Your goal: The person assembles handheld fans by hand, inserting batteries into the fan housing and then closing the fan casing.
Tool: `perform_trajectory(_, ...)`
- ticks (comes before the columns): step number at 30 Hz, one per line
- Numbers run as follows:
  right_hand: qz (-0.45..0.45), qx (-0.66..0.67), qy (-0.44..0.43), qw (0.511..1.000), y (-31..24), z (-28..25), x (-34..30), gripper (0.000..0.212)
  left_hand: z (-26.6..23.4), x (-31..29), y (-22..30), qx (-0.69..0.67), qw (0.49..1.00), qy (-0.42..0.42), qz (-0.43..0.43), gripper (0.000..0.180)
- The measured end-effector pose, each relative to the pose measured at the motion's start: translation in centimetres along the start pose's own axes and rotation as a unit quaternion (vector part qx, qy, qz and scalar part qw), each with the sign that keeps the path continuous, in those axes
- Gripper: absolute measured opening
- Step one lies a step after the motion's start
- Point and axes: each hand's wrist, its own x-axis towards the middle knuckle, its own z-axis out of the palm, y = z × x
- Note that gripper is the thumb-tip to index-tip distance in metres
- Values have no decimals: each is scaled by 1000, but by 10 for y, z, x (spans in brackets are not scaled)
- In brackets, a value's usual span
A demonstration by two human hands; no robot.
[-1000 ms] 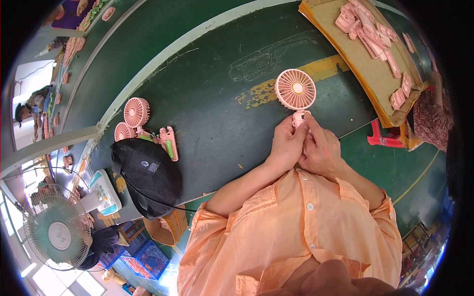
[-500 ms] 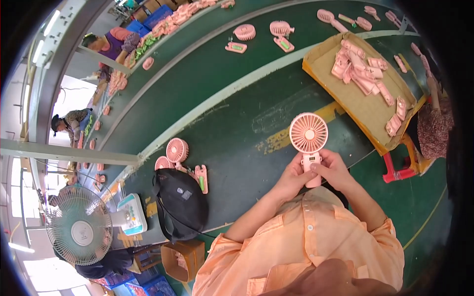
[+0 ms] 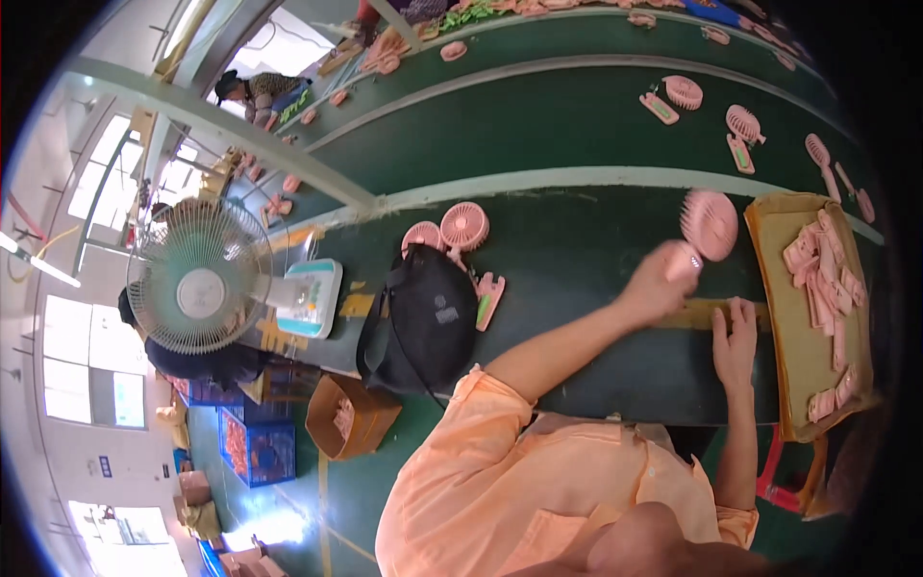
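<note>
My left hand (image 3: 663, 281) is closed round the handle of a pink handheld fan (image 3: 710, 225), its round head tipped up over the far side of the bench. Some motion blur softens this hand. My right hand (image 3: 735, 338) rests near the yellow tape strip on the green bench (image 3: 615, 361), fingers stretched out and holding nothing. Just right of it stands a shallow cardboard tray (image 3: 790, 385) with a heap of pink handle shells (image 3: 822, 274).
Left on the bench lie a black bag (image 3: 428, 313), pink fan heads (image 3: 464, 227) and an opened handle with a green part (image 3: 490, 300). Further left stands a large desk fan (image 3: 200, 288). Beyond a pale rail, a green belt (image 3: 538, 125) carries fan parts. Co-workers sit beyond.
My right hand has let go of the fan and come down on the bench. My left hand has carried the fan forward, turning its head. The view has swung right.
</note>
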Motion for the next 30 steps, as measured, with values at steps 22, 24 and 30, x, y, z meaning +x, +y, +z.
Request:
perform_trajectory(22,-67,-209,72,973,4,4,17,12,-67,285,24,610,765,33,202,60)
perform_trajectory(24,-70,-190,63,977,4,3,12,11,-46,307,15,621,753,34,215,58)
perform_trajectory(30,-62,-178,47,981,6,8,11,12,-30,349,-10,663,721,85,182,48)
